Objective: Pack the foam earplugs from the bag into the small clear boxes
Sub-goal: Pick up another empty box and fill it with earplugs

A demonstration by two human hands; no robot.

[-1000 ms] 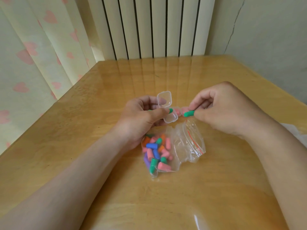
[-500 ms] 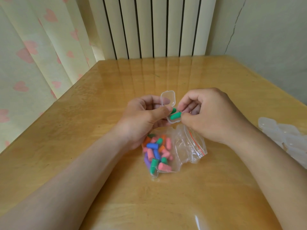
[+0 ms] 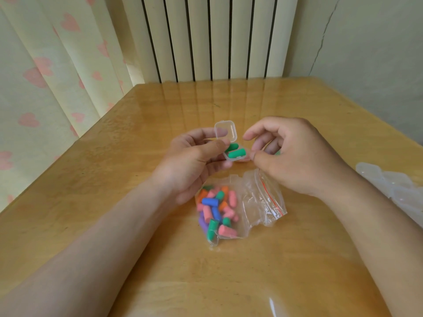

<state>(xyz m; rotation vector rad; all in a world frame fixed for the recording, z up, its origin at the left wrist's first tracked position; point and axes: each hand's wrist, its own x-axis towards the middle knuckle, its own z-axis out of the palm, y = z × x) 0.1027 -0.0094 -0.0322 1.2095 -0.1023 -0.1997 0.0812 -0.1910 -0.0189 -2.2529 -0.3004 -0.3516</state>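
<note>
Backdrop: ribbed radiator [image 3: 206,37] beyond the far edge, heart-print curtain [image 3: 57,65] to the left, cracked plain wall to the right.
Surface: glossy wooden table [image 3: 274,259]; work sits around its middle.
Left hand [image 3: 190,163]: curled round the clear box [image 3: 229,157], thumb on its left rim, fingers behind; box held tilted toward the camera.
Right hand [image 3: 295,156]: just beside the box on its right, thumb tip at or touching the rim, forefinger lifted clear, pinch let go. A green fleck [image 3: 278,153] shows by the curled fingers; cannot tell whether it is held or lies on the table.
Bag [image 3: 258,200]: flat on the table, nearer the front edge than the hands, red-lined mouth to the right; mixed earplugs [image 3: 215,211] heaped in its left half.
Spare boxes [image 3: 393,186]: blurred cluster at the right edge, well apart.
Lid [image 3: 225,130]: stands open at the back of the box.
Green earplugs [image 3: 237,153]: two, side by side in the box, seemingly riding high.
Step (judged): pair loaded; closing the lid is next.
Risk 1: foam proud of the rim could get trapped under the lid, so the catch fails or a plug squeezes out.
Risk 2: box is tilted; a loosened left grip could tip both plugs onto the table.
Risk 3: a wrist dragging over the bag could spill its contents.
</note>
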